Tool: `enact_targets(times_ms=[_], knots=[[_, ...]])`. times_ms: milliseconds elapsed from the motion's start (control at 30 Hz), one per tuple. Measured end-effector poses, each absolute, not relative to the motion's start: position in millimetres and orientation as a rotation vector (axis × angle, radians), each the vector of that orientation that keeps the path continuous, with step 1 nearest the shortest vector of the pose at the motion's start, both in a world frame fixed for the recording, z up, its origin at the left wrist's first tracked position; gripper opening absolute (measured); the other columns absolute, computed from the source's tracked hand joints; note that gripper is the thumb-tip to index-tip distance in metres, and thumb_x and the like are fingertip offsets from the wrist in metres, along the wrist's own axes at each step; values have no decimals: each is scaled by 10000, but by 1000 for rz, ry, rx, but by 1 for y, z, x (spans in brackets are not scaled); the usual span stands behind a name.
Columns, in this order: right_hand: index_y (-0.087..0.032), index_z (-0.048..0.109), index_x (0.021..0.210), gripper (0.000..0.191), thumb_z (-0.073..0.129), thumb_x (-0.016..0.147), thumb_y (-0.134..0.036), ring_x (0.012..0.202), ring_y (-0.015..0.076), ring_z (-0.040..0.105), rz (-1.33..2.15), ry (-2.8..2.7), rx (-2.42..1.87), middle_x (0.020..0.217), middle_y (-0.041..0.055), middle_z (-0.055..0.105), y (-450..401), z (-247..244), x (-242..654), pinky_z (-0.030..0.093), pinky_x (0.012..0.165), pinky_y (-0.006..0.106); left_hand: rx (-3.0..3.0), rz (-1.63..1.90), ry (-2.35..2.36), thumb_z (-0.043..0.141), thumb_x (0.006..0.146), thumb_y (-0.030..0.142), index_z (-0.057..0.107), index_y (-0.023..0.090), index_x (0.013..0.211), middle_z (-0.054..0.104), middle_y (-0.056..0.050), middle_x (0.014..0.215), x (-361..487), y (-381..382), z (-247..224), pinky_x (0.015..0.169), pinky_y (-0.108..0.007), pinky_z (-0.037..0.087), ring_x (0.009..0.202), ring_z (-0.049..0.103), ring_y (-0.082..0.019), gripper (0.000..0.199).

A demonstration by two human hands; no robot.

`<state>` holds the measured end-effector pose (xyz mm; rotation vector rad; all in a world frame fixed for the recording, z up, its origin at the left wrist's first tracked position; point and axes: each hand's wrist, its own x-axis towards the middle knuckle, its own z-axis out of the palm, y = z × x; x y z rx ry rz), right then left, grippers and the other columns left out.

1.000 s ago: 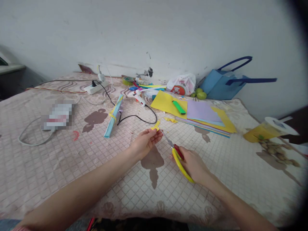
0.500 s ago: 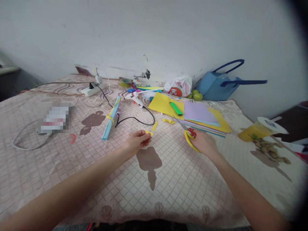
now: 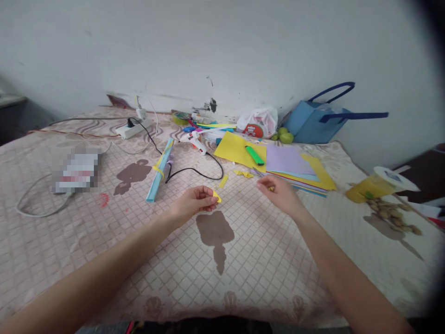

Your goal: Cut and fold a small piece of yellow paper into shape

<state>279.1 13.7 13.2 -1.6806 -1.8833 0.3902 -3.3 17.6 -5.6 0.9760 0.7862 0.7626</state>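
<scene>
Between the thumb and fingers of my left hand point(image 3: 200, 199) is a small yellow paper piece point(image 3: 217, 196). My right hand point(image 3: 278, 191) is to the right, over the scissors point(image 3: 257, 172), whose blades show beyond its fingers; the handles are mostly hidden behind it. Its fingers are partly curled, and whether they grip anything is unclear. A yellow strip point(image 3: 223, 181) and folded yellow scraps point(image 3: 243, 174) lie just beyond my hands. Left of them, a light blue folded paper stick point(image 3: 158, 178) has a yellow band around it.
Behind are a white glue gun point(image 3: 198, 143) with a black cord, a green cutter point(image 3: 255, 156) on coloured paper sheets point(image 3: 290, 162), a power strip point(image 3: 134, 129) and a blue bag point(image 3: 309, 121). At the right, a yellow cup point(image 3: 368, 186) lies near brown pieces point(image 3: 391, 215).
My right hand has moved slightly left and no longer visibly holds the scissors up by the handles; they now lie lower, behind it. My left hand has turned the yellow piece slightly.
</scene>
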Motion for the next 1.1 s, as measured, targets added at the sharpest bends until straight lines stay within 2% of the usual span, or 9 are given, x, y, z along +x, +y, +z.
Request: enact_targets(times_ms=[67, 133, 233, 333, 667, 800, 967, 1100], knots=[[-180, 602, 881, 251, 538, 849, -420, 695, 156, 616, 976, -1880, -1418, 844, 57, 661, 10, 22, 242, 457, 599, 271, 1065, 752, 758, 807, 635, 256, 534, 131, 828, 660, -8, 704, -3, 16, -5, 609, -222, 455, 607, 597, -85, 357], [-169, 589, 849, 293, 535, 857, -456, 605, 116, 596, 1406, -1809, -1223, 797, 43, 657, 7, 25, 212, 415, 514, 227, 1129, 755, 722, 801, 643, 251, 518, 133, 828, 658, -2, 687, -3, 14, -5, 603, -221, 452, 609, 600, -89, 358], [-164, 556, 781, 323, 570, 842, -481, 539, 79, 564, 1708, -1648, -1046, 685, 4, 623, 4, 20, 188, 368, 466, 188, 1163, 750, 664, 790, 659, 247, 507, 132, 807, 649, 2, 682, -4, 12, -5, 604, -214, 447, 627, 598, -89, 339], [-161, 535, 746, 331, 639, 799, -471, 501, 62, 530, 1851, -1486, -981, 620, -26, 580, 1, 11, 185, 348, 448, 176, 1166, 722, 611, 785, 666, 247, 509, 129, 783, 645, 1, 681, -4, 12, -8, 602, -215, 448, 618, 589, -85, 322], [-166, 537, 749, 324, 726, 734, -428, 528, 59, 511, 1942, -1220, -920, 641, -30, 575, -10, 3, 182, 393, 496, 181, 1073, 676, 573, 772, 688, 273, 562, 118, 769, 641, -5, 663, -3, 11, -9, 600, -208, 435, 604, 584, -80, 274], [-168, 555, 756, 311, 695, 759, -445, 526, 66, 507, 1835, -1261, -947, 654, -22, 588, -10, 0, 180, 382, 485, 191, 1126, 683, 582, 745, 721, 299, 572, 116, 807, 649, -11, 705, -4, 11, -7, 630, -211, 442, 642, 595, -83, 266], [-165, 564, 750, 324, 663, 778, -472, 508, 68, 491, 1630, -1382, -1068, 615, -23, 582, -10, -3, 176, 357, 484, 204, 1244, 661, 656, 775, 677, 295, 559, 112, 801, 662, -31, 735, -3, 11, -4, 617, -225, 449, 665, 597, -103, 309], [-169, 554, 741, 334, 650, 779, -486, 516, 72, 492, 1605, -1409, -1083, 633, -20, 588, -11, -2, 177, 361, 488, 212, 1222, 644, 685, 726, 734, 315, 569, 111, 822, 675, -48, 766, -4, 10, -2, 659, -238, 468, 681, 612, -104, 272]])
